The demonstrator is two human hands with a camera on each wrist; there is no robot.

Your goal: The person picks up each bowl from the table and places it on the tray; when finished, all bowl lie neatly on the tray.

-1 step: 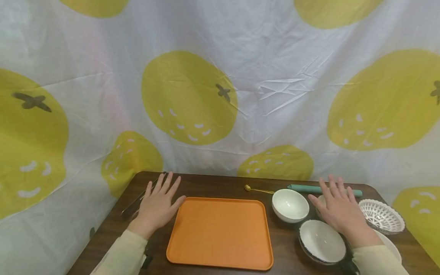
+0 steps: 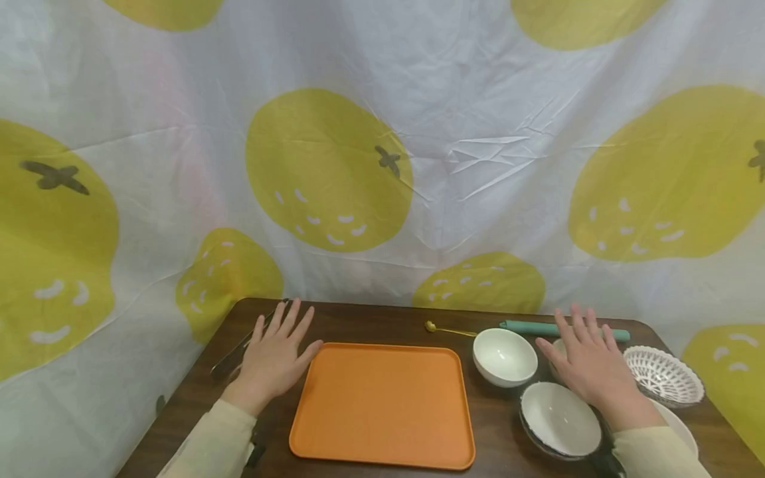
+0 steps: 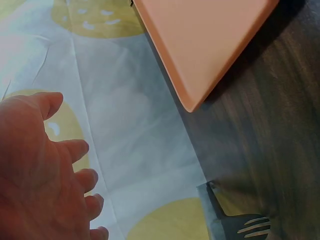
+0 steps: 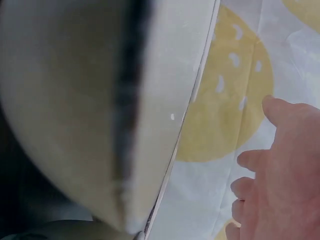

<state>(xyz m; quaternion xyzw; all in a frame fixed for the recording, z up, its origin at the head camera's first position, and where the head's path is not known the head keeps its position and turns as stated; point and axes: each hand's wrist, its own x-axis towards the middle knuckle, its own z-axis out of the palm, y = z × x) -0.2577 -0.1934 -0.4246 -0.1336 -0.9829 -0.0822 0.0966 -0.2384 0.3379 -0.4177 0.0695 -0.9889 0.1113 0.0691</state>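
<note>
My left hand [image 2: 270, 364] is spread with straight fingers and holds nothing, just left of the orange tray [image 2: 382, 405]. Beside it, a long dark utensil [image 2: 230, 362] is partly covered by the hand; the left wrist view shows a dark pronged end [image 3: 250, 226]. My right hand [image 2: 588, 365] is also spread and empty, over the dishes on the right. Nearest to it are a white bowl [image 2: 505, 358], a dark-sided bowl with a pale inside [image 2: 562, 418] and another bowl [image 2: 557, 362] mostly hidden behind the hand.
A white openwork basket [image 2: 663, 375] and a white plate [image 2: 678, 425] sit at the right, the plate partly under my forearm. Along the back lie a small gold spoon [image 2: 449, 329] and a teal rod [image 2: 528, 327]. A lemon-patterned curtain [image 2: 466, 199] hangs behind the brown table [image 2: 358, 322].
</note>
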